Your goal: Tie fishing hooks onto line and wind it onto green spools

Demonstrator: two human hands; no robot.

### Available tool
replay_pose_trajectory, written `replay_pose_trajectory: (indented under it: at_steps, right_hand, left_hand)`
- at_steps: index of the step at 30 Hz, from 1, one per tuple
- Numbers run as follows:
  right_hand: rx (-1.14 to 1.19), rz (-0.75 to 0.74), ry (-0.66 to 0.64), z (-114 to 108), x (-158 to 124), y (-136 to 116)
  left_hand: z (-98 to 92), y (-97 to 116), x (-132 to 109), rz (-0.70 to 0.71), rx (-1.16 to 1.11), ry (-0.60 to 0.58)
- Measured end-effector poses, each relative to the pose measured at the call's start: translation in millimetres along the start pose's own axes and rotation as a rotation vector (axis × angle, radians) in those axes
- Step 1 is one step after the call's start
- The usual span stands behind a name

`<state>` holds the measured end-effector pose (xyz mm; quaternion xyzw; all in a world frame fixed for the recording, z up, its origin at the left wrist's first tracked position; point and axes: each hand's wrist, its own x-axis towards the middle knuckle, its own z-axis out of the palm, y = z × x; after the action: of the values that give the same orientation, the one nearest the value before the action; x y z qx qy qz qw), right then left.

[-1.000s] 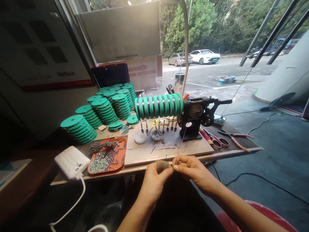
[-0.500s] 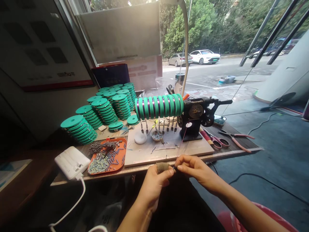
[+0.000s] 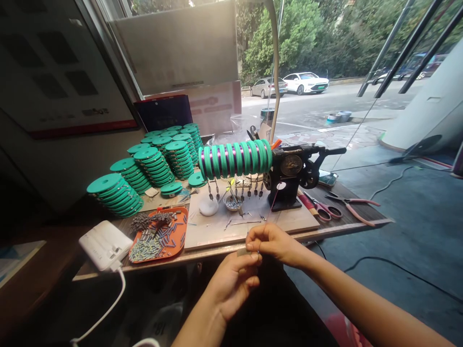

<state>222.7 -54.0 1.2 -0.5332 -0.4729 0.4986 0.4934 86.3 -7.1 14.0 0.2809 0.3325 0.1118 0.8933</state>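
1. The board (image 3: 200, 238) lies on the table (image 3: 364, 218), with the tray (image 3: 180, 243) to its left.
2. Parts (image 3: 142, 248) lie in the tray; the charger (image 3: 103, 243) sits left of it.
3. Stacks (image 3: 146, 166) stand behind the tray.
4. The winder (image 3: 284, 180) stands on the board's right; its spools (image 3: 235, 159) reach left.
5. The bowl (image 3: 233, 205) sits on the board, left of the winder.
6. Scissors (image 3: 323, 207), then pliers (image 3: 347, 201), lie right of the board.
7. The left hand (image 3: 233, 277) and right hand (image 3: 273, 245) are before the board.

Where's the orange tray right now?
In the head view, the orange tray is left of centre, between the white boxy device and the pale wooden board, farther left than the left hand.
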Motion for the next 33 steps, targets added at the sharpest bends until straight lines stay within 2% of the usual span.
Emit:
replay_pose_trajectory:
  at_steps: [2,6,9,12,15,17,21,23,24,28,33]
  right_hand:
    - [-0.069,0.002,0.035,-1.3,-3.1,1.6]
    - [-0.226,0.003,0.185,-3.0,-22.4,7.6]
    - [-0.305,0.011,0.241,-1.1,-41.8,8.9]
    - [-0.476,-0.004,0.231,6.0,-59.2,1.5]
    - [-0.694,-0.049,0.153,15.6,-68.1,-15.1]
    - [-0.767,-0.116,0.087,20.3,-65.7,-30.8]
    - [-0.924,-0.245,0.014,21.4,-37.6,-68.3]
    - [-1.042,-0.221,-0.012,20.2,-16.2,-85.5]
    - [-1.092,-0.196,-0.035,19.8,-5.3,-92.6]
    - [-1.166,-0.110,-0.155,22.7,32.3,-109.6]
    - [-1.159,-0.071,-0.273,31.4,58.2,-113.8]
  left_hand:
    - [-1.3,-0.7,1.4,0.003,0.009,0.015]
    - [-1.3,-0.6,2.6,0.045,0.053,0.034]
    - [0.8,0.2,1.5,0.157,0.289,0.086]
    - [2.7,-1.3,-1.6,0.414,0.638,0.182]
    - [1.7,-6.6,-6.2,0.714,0.938,0.247]
    - [-1.2,-11.9,-8.0,0.857,1.074,0.279]
    - [-10.5,-21.6,-4.6,1.190,1.185,0.348]
    - [-14.3,-23.5,-1.7,1.376,1.214,0.412]
    - [-15.5,-23.4,-1.0,1.424,1.224,0.447]
    - [-17.0,-19.2,-3.8,1.378,1.193,0.501]
    - [-15.3,-9.4,-12.6,1.253,1.255,0.385]
